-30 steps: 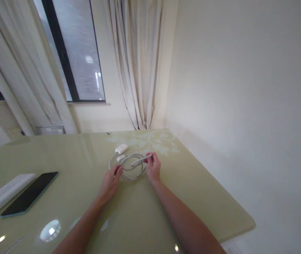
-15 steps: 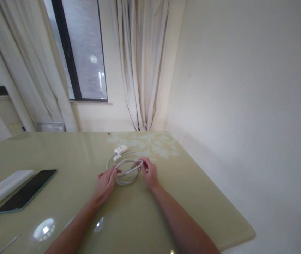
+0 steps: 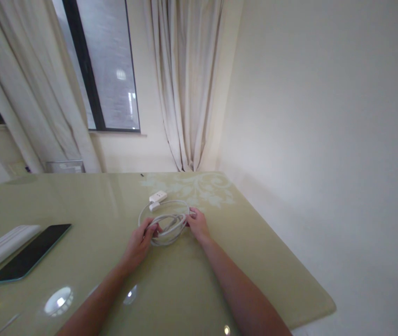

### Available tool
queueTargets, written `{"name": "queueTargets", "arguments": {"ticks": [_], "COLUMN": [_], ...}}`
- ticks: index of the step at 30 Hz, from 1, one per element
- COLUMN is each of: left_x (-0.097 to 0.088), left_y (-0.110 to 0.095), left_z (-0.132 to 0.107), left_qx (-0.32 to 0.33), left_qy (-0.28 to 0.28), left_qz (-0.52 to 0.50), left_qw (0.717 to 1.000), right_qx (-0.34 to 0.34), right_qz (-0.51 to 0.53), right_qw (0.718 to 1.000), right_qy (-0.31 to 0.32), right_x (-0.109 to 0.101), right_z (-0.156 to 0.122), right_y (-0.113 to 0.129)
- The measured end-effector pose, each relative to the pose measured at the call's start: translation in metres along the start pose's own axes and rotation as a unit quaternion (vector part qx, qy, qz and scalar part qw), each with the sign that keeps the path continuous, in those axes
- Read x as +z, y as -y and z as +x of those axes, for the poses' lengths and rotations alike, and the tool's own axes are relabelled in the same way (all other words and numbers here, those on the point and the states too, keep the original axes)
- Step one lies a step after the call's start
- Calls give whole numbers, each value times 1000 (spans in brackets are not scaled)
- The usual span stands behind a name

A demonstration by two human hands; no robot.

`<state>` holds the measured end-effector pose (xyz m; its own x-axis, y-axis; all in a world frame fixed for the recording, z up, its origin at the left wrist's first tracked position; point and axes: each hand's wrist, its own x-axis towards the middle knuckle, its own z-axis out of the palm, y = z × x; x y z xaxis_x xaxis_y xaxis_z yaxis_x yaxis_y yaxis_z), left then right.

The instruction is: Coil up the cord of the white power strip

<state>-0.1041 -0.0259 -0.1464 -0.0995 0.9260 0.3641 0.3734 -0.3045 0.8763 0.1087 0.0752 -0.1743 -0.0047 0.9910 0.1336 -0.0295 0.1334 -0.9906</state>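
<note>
A white extension cord (image 3: 166, 241) lies coiled in several loops on the glossy greenish table. At the left side of the coil, my left hand (image 3: 143, 237) is closed with its thumb and fingers around the loops. My right hand (image 3: 197, 225) pinches the cord at the coil's right side. Just behind the loops rests the cord's white socket block (image 3: 158, 196), with small dark holes on its top. Its white plug (image 3: 154, 206) lies against the block's near side. One thinner-looking stretch of cord curves around behind the coil, from the block towards my right hand.
On the left, a black phone-like slab (image 3: 32, 252) with a teal edge lies beside a long white bar (image 3: 4, 246). A tiny dark piece (image 3: 142, 175) sits near the table's far edge. The table (image 3: 272, 275) ends at a wall on the right.
My left fingers have wrapped further over the loops. My right hand has shifted its grip at the coil's right side, where a stretch of cord now rises behind it. The view has shifted slightly.
</note>
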Motion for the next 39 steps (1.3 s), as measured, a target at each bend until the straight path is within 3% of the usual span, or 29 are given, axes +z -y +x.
{"name": "queueTargets", "arguments": {"ticks": [5, 9, 13, 17, 23, 29, 32, 34, 36, 39], "left_x": [-1, -6, -6, -6, -7, -6, -11, -13, -13, -5], "left_y": [-3, -3, -4, -7, -20, -14, -3, 1, 3, 5], "left_z": [5, 9, 10, 9, 4, 6, 10, 8, 4, -5], "left_qx": [-103, -191, -210, -182, -113, -117, -43, 34, 117, 199], "left_qy": [-67, -154, -204, -213, -186, -206, -250, -260, -213, -33], "left_qz": [-106, -200, -250, -242, -155, -158, 5, 169, 268, 293], "left_qw": [987, 949, 923, 929, 964, 959, 967, 950, 932, 934], "right_qx": [-2, -28, -44, -89, -98, -60, -27, -12, -1, 1], "right_qz": [109, 191, 215, 128, -28, -41, -19, -5, 19, 63], "right_qw": [993, 979, 972, 984, 982, 980, 985, 990, 994, 997], "right_qy": [34, 68, 78, 87, 157, 183, 168, 143, 104, 47], "right_x": [-1, -4, -3, -2, 12, 19, 19, 19, 20, 22], "right_z": [-6, -19, -30, -36, -49, -47, -42, -40, -39, -39], "right_y": [19, 43, 62, 68, 51, 35, 31, 29, 29, 31]}}
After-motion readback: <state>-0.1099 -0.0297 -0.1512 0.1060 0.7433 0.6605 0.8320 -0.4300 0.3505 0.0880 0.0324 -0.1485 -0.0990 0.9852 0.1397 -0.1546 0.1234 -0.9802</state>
